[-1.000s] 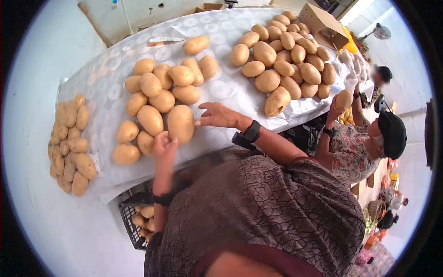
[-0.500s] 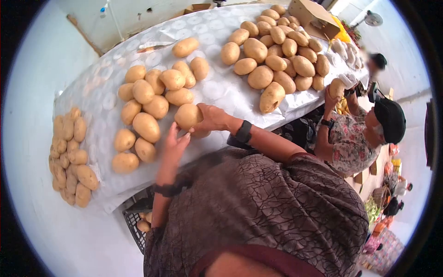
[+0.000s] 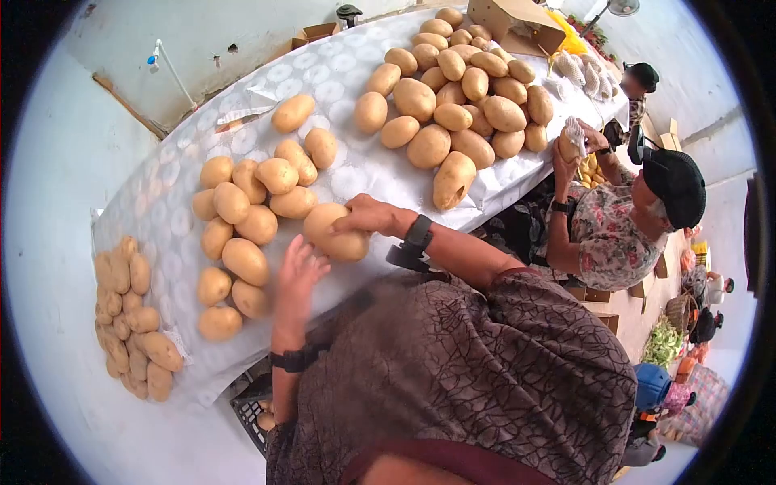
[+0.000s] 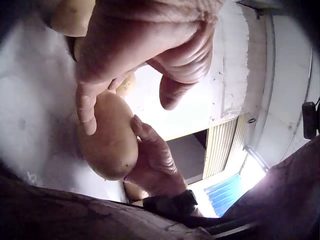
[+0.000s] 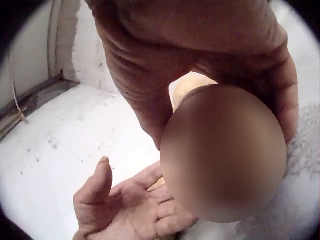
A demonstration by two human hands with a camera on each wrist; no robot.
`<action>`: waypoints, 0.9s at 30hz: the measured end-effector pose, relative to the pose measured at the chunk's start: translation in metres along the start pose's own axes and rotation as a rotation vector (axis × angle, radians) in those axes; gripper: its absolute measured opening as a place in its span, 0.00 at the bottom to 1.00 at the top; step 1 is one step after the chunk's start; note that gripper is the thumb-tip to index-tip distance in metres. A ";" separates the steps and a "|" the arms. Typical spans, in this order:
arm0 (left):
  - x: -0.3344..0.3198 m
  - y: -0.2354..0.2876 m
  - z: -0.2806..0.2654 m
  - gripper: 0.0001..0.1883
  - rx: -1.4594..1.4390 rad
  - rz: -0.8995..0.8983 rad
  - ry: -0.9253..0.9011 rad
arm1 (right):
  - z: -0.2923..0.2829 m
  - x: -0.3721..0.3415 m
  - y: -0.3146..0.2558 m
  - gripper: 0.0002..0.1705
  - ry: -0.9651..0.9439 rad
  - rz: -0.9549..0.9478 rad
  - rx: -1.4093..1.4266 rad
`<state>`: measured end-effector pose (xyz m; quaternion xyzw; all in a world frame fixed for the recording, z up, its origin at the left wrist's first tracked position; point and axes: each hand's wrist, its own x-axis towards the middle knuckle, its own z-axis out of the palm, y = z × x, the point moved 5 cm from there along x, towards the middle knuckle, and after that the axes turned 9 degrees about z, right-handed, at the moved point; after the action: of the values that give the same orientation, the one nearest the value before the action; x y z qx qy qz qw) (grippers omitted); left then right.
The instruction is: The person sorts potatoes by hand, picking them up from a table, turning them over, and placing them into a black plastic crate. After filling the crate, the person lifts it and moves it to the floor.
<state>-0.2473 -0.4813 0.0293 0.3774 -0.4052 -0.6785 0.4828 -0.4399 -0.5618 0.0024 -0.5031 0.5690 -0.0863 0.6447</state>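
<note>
My right hand (image 3: 373,217) grips a large potato (image 3: 327,230) at the near edge of a loose group of potatoes (image 3: 245,262). In the right wrist view, that hand (image 5: 200,40) curls over the potato (image 5: 222,155), whose surface is blurred. Just to its left, my left hand (image 3: 299,279) has its fingers spread. The left palm (image 5: 135,207) faces up beside the potato's lower side in the right wrist view. In the left wrist view, one finger of the left hand (image 4: 145,45) overlaps the potato (image 4: 112,140), with the thumb standing away from it.
A bigger potato heap (image 3: 414,99) lies to the right; another pile (image 3: 121,279) sits at the table's left end. White-netted potatoes (image 3: 594,77) and a cardboard box (image 3: 517,24) stand far right. Another person (image 3: 614,242) handles a potato. A black crate (image 3: 249,416) is below the table.
My right hand, apart from the large potato a second ago, has taken hold of it, and the potato has turned. My left hand has come off its near end. The other person's potato now has white netting.
</note>
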 end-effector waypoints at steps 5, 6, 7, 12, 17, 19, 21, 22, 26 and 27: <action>0.009 0.008 0.015 0.28 -0.029 0.024 -0.064 | -0.032 -0.028 0.007 0.30 -0.072 -0.053 0.449; 0.011 0.004 0.016 0.26 -0.048 0.019 -0.106 | -0.041 -0.038 0.003 0.31 -0.056 -0.092 0.533; 0.012 0.002 0.016 0.26 -0.049 0.020 -0.111 | -0.050 -0.045 0.002 0.32 -0.040 -0.131 0.616; 0.011 -0.008 0.016 0.23 -0.010 -0.024 -0.091 | -0.097 -0.085 -0.008 0.29 0.046 -0.252 0.835; 0.008 -0.012 0.009 0.20 -0.057 -0.055 0.001 | -0.168 -0.098 -0.010 0.17 0.324 -0.297 0.600; 0.005 -0.014 0.006 0.19 -0.041 -0.056 0.027 | -0.188 -0.115 -0.032 0.16 0.462 -0.294 0.435; 0.002 -0.017 0.003 0.18 -0.063 -0.066 0.055 | -0.203 -0.122 -0.055 0.18 0.579 -0.427 0.401; 0.001 -0.017 0.003 0.18 -0.064 -0.063 0.058 | -0.213 -0.120 -0.058 0.19 0.673 -0.386 0.271; -0.005 -0.022 0.001 0.18 -0.031 -0.047 0.104 | -0.260 -0.101 -0.073 0.37 1.017 -0.242 -0.226; -0.007 -0.023 0.001 0.18 -0.045 -0.040 0.121 | -0.261 -0.105 -0.084 0.38 1.187 -0.158 -0.464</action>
<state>-0.2541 -0.4701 0.0097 0.4147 -0.3523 -0.6728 0.5013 -0.6509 -0.6741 0.1734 -0.5367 0.7941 -0.2719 0.0861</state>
